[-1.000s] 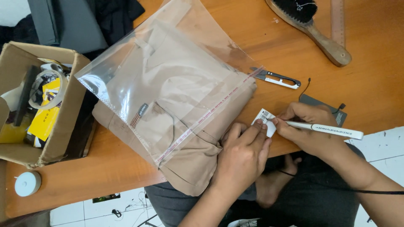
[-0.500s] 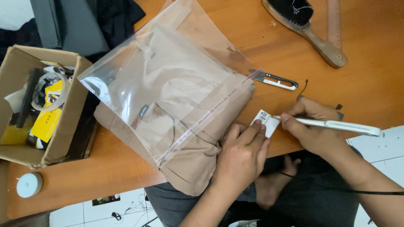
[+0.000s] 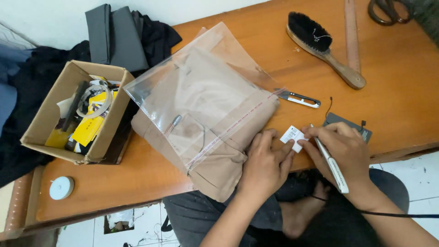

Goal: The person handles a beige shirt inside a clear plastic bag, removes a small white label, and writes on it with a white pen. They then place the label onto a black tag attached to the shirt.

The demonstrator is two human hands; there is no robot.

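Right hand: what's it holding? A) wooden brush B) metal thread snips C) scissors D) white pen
D. The right hand holds a white pen with its tip at the small white tag, which the left hand steadies; the wooden brush and thread snips lie untouched on the table.

Bright, even light; glare on the plastic bag (image 3: 201, 96); edges perhaps slightly bowed
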